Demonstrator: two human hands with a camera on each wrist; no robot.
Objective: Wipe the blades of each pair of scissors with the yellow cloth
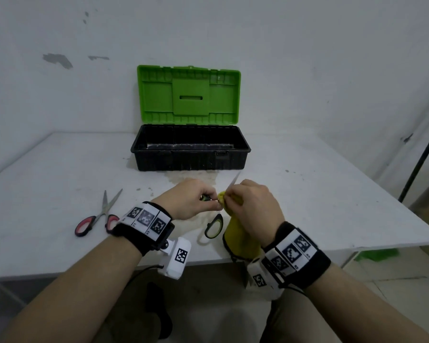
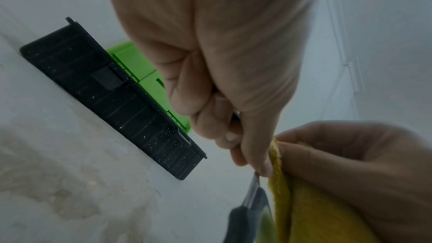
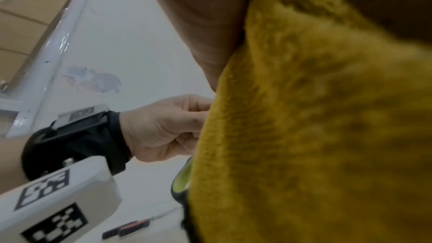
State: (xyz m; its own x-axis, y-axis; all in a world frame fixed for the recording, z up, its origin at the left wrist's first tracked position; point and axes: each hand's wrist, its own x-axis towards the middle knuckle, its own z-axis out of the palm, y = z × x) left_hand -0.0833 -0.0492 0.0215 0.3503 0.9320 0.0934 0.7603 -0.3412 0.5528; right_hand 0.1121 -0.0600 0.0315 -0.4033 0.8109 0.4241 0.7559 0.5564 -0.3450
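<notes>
My left hand [image 1: 198, 200] grips one handle of the green-and-black scissors [image 1: 214, 226], held above the table with the other handle loop hanging down. My right hand [image 1: 248, 204] pinches the yellow cloth [image 1: 240, 240] around a blade near the pivot; the blade tip [image 1: 234, 181] pokes out beyond the fingers. In the left wrist view the curled left fingers [image 2: 224, 123] hold the handle beside the cloth [image 2: 311, 210]. The cloth [image 3: 315, 127] fills the right wrist view, with the left hand [image 3: 163, 128] beside it. A red-handled pair of scissors [image 1: 97, 216] lies open on the table at the left.
An open toolbox with a black base [image 1: 191, 151] and an upright green lid [image 1: 188, 95] stands at the back centre of the white table [image 1: 332, 194]. A stained patch lies in front of it. A dark pole [image 1: 421, 154] leans at the right.
</notes>
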